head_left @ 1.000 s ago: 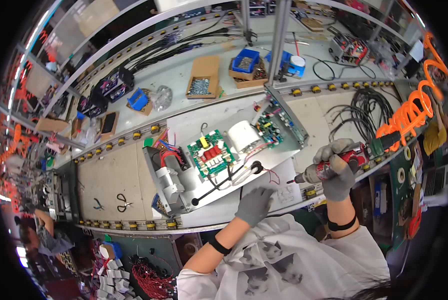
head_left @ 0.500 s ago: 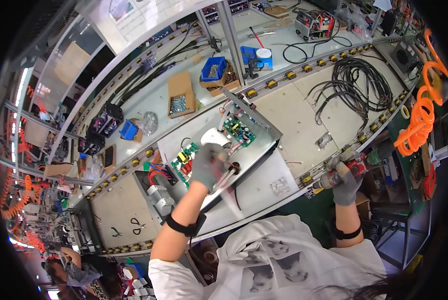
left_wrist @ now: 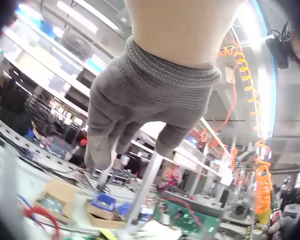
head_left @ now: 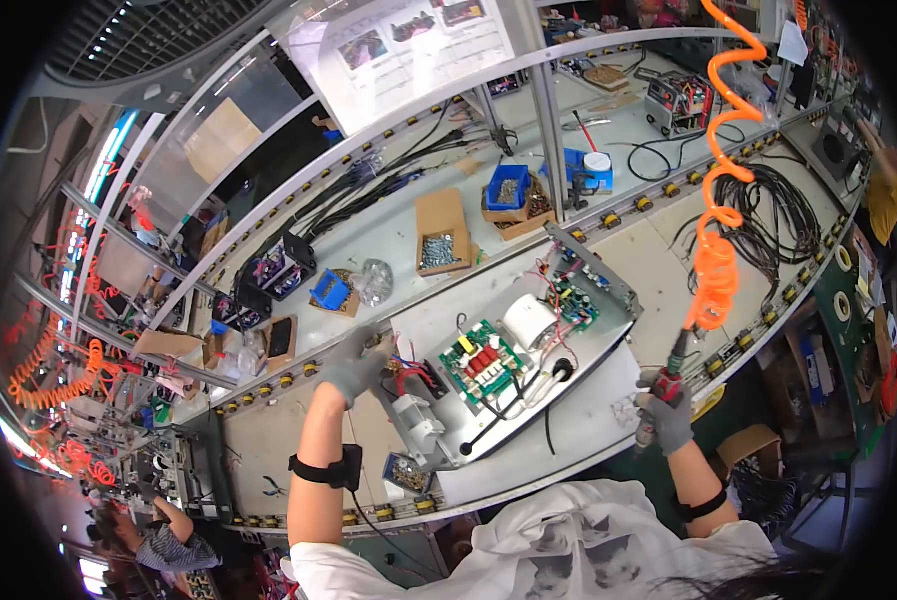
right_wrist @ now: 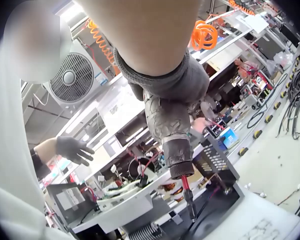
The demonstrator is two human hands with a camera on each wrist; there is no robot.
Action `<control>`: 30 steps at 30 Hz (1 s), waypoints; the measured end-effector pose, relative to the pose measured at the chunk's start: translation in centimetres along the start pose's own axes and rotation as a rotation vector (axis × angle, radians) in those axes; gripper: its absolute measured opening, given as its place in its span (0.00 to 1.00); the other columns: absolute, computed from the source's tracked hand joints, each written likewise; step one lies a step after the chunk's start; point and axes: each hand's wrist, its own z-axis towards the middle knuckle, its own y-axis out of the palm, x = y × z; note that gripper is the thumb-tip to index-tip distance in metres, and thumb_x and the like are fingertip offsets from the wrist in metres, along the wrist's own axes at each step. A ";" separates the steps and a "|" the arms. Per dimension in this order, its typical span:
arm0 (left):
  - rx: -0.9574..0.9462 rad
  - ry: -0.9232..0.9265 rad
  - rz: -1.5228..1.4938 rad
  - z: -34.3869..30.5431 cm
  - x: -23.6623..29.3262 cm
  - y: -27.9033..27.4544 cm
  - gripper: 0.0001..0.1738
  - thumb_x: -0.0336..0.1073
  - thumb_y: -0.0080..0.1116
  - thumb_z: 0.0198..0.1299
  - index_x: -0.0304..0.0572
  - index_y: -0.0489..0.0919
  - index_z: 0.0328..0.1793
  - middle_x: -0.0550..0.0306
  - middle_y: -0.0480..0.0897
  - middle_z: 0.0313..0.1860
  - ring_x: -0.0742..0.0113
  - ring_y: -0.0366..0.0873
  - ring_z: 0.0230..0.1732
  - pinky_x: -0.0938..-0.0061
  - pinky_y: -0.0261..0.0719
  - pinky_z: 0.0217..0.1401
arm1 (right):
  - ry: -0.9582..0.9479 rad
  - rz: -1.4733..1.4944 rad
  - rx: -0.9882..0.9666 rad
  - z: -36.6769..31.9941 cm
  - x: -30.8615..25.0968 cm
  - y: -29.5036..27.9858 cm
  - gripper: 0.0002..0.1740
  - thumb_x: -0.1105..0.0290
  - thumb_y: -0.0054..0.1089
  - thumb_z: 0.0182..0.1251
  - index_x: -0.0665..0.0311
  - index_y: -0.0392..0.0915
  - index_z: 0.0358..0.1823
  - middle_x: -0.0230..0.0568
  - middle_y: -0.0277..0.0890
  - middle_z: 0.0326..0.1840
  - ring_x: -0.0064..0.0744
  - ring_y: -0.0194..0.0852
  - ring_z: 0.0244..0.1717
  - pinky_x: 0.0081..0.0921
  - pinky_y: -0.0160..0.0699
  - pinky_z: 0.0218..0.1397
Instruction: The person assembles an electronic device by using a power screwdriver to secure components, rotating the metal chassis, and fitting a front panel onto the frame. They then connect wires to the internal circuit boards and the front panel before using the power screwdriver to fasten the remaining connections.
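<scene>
A gloved left hand (head_left: 354, 365) hovers at the back left end of an open metal chassis (head_left: 599, 338), fingers loosely spread and holding nothing. The left wrist view shows its fingers (left_wrist: 99, 150) hanging apart. Inside the chassis are a green circuit board (head_left: 484, 365), a white cylinder (head_left: 530, 320), a second board (head_left: 576, 300) at the right end and red and blue wires at the left. At the front right, the gloved right hand (head_left: 669, 422) grips a red and grey power screwdriver (head_left: 668, 388). Its bit (right_wrist: 189, 200) points downward in the right wrist view.
An orange coiled hose (head_left: 716, 275) runs down to the screwdriver. Black cables (head_left: 774, 215) lie coiled on the right. Behind the chassis stand a cardboard box of screws (head_left: 443, 240) and blue bins (head_left: 509, 188). Small pliers (head_left: 275, 487) lie left; another person (head_left: 174, 540) sits beyond.
The left hand has gone from the chassis's front edge, across its middle, to its back left end. The right hand's screwdriver has swung from lying sideways to pointing down. The head view has shifted.
</scene>
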 end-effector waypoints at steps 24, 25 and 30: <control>0.387 0.192 -0.772 -13.1 -11.9 18.2 0.21 0.51 0.51 0.61 0.38 0.70 0.43 0.50 0.78 0.39 0.60 0.75 0.42 0.66 0.74 0.44 | 0.335 -0.176 -0.244 14.4 3.5 13.8 0.14 0.78 0.62 0.45 0.64 0.77 0.37 0.34 0.73 0.21 0.23 0.68 0.16 0.24 0.67 0.18; 0.400 0.327 -0.383 -14.6 -8.9 16.1 0.21 0.47 0.57 0.56 0.37 0.71 0.44 0.47 0.78 0.39 0.53 0.77 0.41 0.64 0.75 0.44 | 0.383 -0.162 -0.332 14.9 1.8 13.8 0.16 0.78 0.62 0.45 0.63 0.77 0.39 0.34 0.72 0.20 0.23 0.67 0.14 0.24 0.65 0.17; -0.135 0.234 -0.012 -16.5 -5.3 17.2 0.20 0.45 0.55 0.60 0.41 0.72 0.53 0.44 0.79 0.39 0.46 0.79 0.37 0.58 0.76 0.40 | 0.131 -0.226 -0.270 17.0 1.4 11.6 0.31 0.77 0.60 0.48 0.58 0.73 0.59 0.30 0.71 0.23 0.23 0.72 0.21 0.22 0.70 0.22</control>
